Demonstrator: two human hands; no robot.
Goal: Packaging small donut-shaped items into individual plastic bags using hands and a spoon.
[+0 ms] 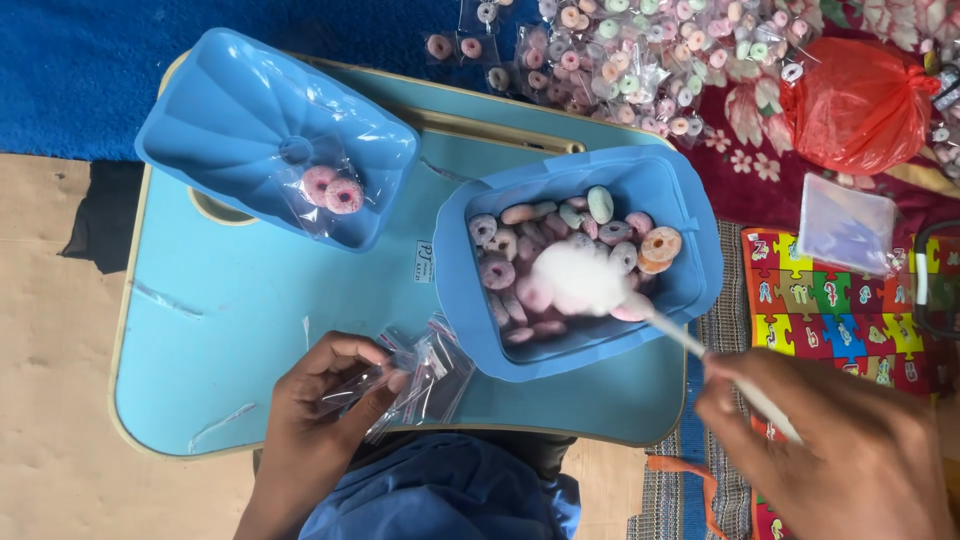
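A: What is the left hand (335, 395) doing?

B: It is pinching a small stack of clear zip bags (415, 380), thumb and fingers closed narrowly on them, at about six o'clock on the light-blue bench (230, 310).

A: And the right hand (835, 450)?

B: It is gripping a thin white handle at four o'clock, closed around it. The handle is running up to a white spoon (585, 278), which is blurring over the sugared candy rings (560, 255).

A: Where are those rings sitting?

B: They are lying in a blue rectangular tub (690, 230) at three o'clock on the bench, pink, peach and pale green mixed. The spoon's bowl is sitting inside the tub, on or just over the rings; I cannot tell which.

A: Anything at eleven o'clock?

B: A blue ribbed lid (220, 120) is lying upturned there, holding one filled bag (325, 190) with two pink rings.

A: Beyond the bench?

B: At one o'clock a heap of filled packets (640, 60) is spreading over the floor, with a red plastic bag (855, 100) just beside it and a puzzle-pattern mat (830, 310) below.
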